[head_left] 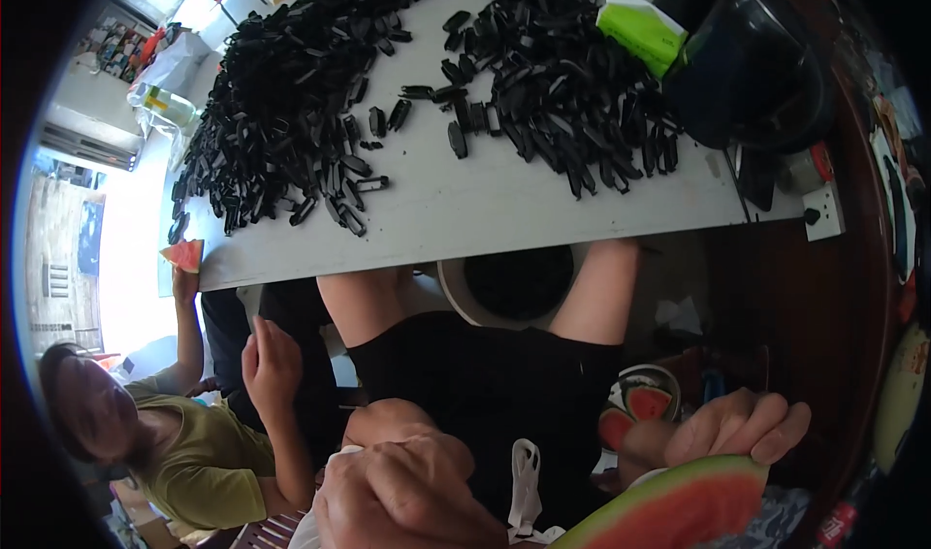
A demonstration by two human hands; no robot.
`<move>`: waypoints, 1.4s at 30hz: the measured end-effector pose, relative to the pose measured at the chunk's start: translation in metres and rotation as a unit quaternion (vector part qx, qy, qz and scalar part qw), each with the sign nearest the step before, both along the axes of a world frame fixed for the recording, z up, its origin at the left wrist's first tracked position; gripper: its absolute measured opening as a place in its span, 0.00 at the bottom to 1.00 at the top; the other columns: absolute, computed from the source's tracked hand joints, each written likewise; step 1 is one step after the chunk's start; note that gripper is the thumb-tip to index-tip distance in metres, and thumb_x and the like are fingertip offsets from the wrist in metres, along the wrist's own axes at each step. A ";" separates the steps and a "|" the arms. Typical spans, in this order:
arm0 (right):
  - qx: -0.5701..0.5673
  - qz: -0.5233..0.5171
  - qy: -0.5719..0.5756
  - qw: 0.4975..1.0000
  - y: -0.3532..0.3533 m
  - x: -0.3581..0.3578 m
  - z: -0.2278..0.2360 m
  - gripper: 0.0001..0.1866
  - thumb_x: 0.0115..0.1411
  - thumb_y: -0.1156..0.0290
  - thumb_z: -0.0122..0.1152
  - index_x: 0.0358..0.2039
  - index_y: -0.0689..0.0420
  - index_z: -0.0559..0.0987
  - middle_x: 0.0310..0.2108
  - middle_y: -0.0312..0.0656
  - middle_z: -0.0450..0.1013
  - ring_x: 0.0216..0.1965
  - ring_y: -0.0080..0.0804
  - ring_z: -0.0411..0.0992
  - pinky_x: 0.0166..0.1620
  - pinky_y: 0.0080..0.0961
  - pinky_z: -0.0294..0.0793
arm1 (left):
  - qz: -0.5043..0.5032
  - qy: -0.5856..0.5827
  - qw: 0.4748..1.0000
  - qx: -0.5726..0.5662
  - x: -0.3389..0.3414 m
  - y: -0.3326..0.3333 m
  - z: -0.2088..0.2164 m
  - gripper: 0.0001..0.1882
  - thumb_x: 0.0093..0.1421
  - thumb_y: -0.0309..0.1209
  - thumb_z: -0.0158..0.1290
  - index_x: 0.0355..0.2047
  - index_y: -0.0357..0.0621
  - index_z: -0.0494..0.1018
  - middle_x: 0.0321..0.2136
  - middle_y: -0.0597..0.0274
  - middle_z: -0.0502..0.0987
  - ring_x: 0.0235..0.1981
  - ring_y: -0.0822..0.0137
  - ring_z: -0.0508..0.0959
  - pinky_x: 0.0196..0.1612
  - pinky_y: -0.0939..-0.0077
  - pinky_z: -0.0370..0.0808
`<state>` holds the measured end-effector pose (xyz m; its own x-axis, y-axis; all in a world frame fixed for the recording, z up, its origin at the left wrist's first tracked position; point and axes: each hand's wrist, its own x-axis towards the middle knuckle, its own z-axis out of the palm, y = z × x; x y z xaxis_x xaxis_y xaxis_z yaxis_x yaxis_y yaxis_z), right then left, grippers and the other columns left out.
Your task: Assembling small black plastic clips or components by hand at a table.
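Left hand [393,496]: near and left of centre, bare, back and knuckles toward the viewer; the fingers bend under, their tips hidden, so how tightly it closes cannot be told.
Left arm [407,421]: bare skin just beyond that hand, rounded; which part shows is unclear.
Right hand [737,428]: near and well to the right, bare, closed in a pinch, fingers bent and pointing right.
Right wrist [645,449]: just left of that hand, partly covered.
Legs [359,306]: farther off, spread apart, bare at the knees.
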<state>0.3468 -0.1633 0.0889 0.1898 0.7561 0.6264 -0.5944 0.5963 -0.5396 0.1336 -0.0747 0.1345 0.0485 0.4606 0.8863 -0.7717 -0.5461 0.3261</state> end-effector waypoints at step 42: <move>-0.311 -0.171 -0.085 0.931 0.092 0.059 -0.069 0.08 0.60 0.77 0.53 0.39 0.67 0.73 0.27 0.39 0.70 0.19 0.20 0.66 0.16 0.15 0.66 | -0.025 0.262 0.896 -0.357 0.048 0.060 -0.118 0.25 0.49 0.10 0.55 0.49 0.32 0.65 0.47 0.54 0.70 0.43 0.68 0.76 0.49 0.75 0.73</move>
<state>0.4062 -0.0718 0.0195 0.4245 0.8961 0.1298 -0.3018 0.2752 -0.9128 0.1820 -0.0144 0.0166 0.4091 0.8865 0.2163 -0.4283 -0.0228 0.9034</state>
